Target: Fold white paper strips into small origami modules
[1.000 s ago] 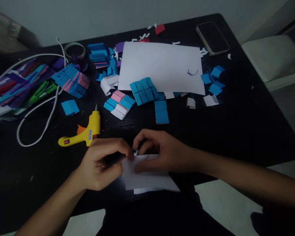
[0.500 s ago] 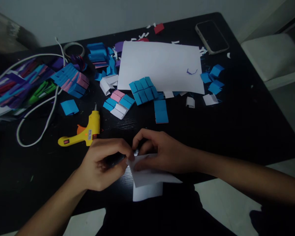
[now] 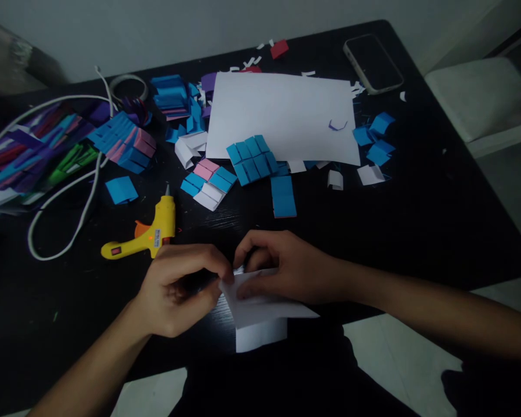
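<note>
At the table's near edge, a sheet of white paper (image 3: 260,313) is held in both hands, its right corner sticking out toward my body. My left hand (image 3: 184,289) pinches its upper left corner between thumb and fingertips. My right hand (image 3: 286,269) grips the top edge, thumb lying on the paper and fingers curled behind it, partly hidden. Below the sheet, another piece of white paper (image 3: 260,337) shows; whether the two are joined I cannot tell. A yellow glue gun (image 3: 162,223) lies just beyond my left hand, nozzle pointing away.
Folded blue paper blocks (image 3: 252,160) lie beyond my hands, by a large white sheet (image 3: 282,110). A pink, blue and white block (image 3: 209,183) sits nearby. A white cable (image 3: 84,217) loops at left near coloured paper strips (image 3: 39,145). A phone (image 3: 373,63) rests at the far right.
Both hands keep their grip on the white paper. Its left corner has shifted very slightly left and up; the view has also moved a little. Otherwise the table looks the same.
</note>
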{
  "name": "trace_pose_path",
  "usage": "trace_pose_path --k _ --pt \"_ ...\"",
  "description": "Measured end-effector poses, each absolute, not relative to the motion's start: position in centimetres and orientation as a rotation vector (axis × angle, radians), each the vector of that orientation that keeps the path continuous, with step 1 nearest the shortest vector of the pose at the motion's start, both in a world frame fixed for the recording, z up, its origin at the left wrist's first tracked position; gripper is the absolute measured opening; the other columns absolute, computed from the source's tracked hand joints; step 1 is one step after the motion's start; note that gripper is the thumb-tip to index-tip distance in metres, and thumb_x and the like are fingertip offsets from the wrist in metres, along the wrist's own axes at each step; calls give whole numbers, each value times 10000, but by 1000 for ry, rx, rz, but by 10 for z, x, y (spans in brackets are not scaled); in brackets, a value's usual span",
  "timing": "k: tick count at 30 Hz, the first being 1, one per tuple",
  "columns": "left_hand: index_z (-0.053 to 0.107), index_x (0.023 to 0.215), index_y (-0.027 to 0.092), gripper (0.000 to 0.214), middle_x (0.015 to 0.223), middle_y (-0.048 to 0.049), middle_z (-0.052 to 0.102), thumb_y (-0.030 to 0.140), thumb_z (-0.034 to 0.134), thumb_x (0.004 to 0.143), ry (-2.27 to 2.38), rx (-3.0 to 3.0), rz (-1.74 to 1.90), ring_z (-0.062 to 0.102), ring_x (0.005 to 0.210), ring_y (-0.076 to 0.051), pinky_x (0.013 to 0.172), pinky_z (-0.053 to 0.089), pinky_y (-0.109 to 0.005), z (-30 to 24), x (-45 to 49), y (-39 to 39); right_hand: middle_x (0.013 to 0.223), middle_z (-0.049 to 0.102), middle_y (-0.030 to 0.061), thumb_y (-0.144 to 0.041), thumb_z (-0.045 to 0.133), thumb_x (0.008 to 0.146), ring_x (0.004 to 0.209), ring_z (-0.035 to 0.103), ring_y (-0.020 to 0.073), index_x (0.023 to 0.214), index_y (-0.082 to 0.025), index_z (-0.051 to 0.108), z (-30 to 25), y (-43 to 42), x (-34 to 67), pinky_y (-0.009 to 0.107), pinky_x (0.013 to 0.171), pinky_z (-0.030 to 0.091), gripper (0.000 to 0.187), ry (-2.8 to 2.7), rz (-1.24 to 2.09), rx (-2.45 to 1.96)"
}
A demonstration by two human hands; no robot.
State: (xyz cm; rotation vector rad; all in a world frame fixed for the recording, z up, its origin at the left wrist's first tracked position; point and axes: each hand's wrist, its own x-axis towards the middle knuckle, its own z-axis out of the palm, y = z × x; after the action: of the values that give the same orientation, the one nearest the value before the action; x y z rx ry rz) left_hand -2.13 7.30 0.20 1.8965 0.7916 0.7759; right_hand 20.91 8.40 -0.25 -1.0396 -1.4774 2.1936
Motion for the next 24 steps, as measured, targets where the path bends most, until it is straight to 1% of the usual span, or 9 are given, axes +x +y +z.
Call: trace_pose_path --k 4,8,11,15,18,21,24 --pt "676 867 177 197 744 -19 701 20 600 776 782 1900 775 680 654 -140 593 539 -247 2 -22 73 810 738 -23 -318 856 788 783 709 141 1047 -192 633 -3 84 210 246 699 539 365 -1509 2196 -1001" --pt "689 873 174 188 763 -20 719 11 614 815 822 1873 787 696 679 -139 610 542 -242 1 -25 74 785 735 -34 -283 873 762 763 701 139 1032 -200 618 -5 82 210 262 733 529 380 -1557 2204 -960" --pt "692 885 173 155 776 -19 723 39 626 847 859 1900 758 690 676 -129 608 526 -229 0 -27 73 806 732 -24 -287 862 768 763 699 148 1001 -203 594 -6 83 210 257 694 519 364 -1479 2199 -982" --pt "685 943 173 90 769 -17 721 157 597 936 922 1741 560 680 670 -124 586 509 -209 -1 -26 74 785 724 -25 -253 872 734 766 706 162 1028 -210 560 -7 84 211 250 671 513 432 -1473 2268 -1013" --pt "676 883 164 163 708 -10 693 243 572 980 913 1545 389 655 627 -119 569 501 -204 -1 -26 76 761 716 -40 -223 871 710 723 683 146 1035 -216 526 -6 84 210 230 634 489 474 -1547 2326 -1016" --pt "672 817 156 195 631 12 638 274 609 959 849 1446 203 586 557 -98 525 446 -188 0 -25 77 746 700 -60 -204 864 695 668 657 122 1024 -221 484 -4 83 209 211 604 465 503 -1635 2360 -1042" --pt "684 829 152 131 597 29 600 254 655 906 811 1396 55 515 530 -83 510 398 -181 2 -23 76 748 687 -73 -192 853 701 650 648 106 1022 -226 468 -2 84 208 203 604 454 503 -1730 2380 -1049"
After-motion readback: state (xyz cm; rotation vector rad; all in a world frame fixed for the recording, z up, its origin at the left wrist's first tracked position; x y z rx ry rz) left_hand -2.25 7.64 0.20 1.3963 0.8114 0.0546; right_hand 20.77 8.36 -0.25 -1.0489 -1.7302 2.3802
